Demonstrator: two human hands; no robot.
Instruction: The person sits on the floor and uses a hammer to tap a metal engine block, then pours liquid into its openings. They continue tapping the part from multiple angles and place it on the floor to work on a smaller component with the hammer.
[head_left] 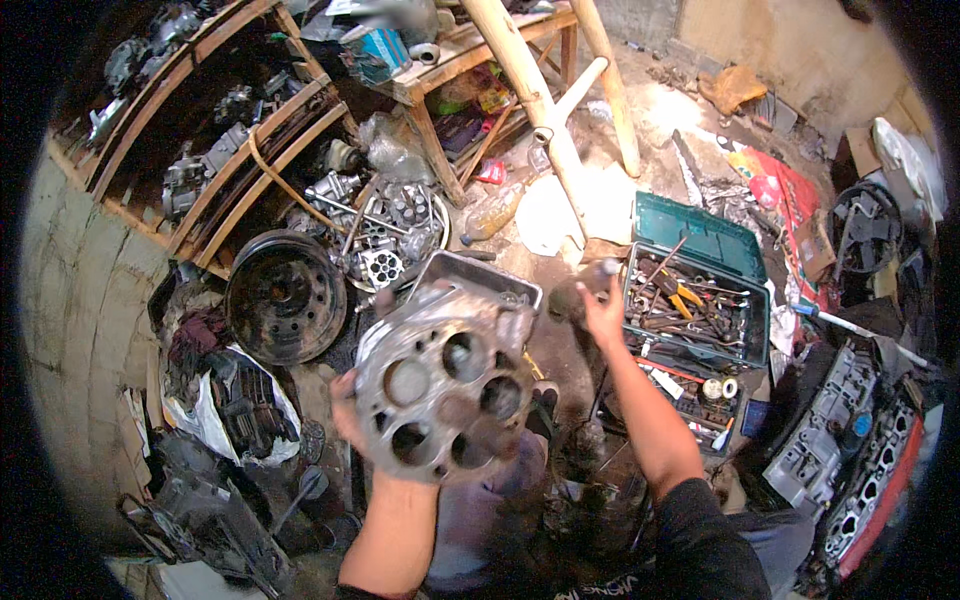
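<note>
My left hand point(350, 410) grips a round grey metal cylinder block point(407, 382) from its left edge, fingers partly hidden behind it. Several round bores open in its face; one is filled by a flat disc, and a dark stub stands out low on the right. My right hand point(604, 318) is raised beside the toolbox, its fingers closed round a dark brown rounded thing point(568, 302), blurred, whose kind I cannot tell. Just behind the block lies a grey rectangular tray point(480, 272), partly covered by it.
A green toolbox point(698, 235) full of wrenches stands open at the right, above a second tray of small parts. A steel wheel rim point(286, 298) leans at the left near loose engine parts point(385, 225). Wooden shelves point(250, 145) and a wooden stand point(545, 110) rise behind.
</note>
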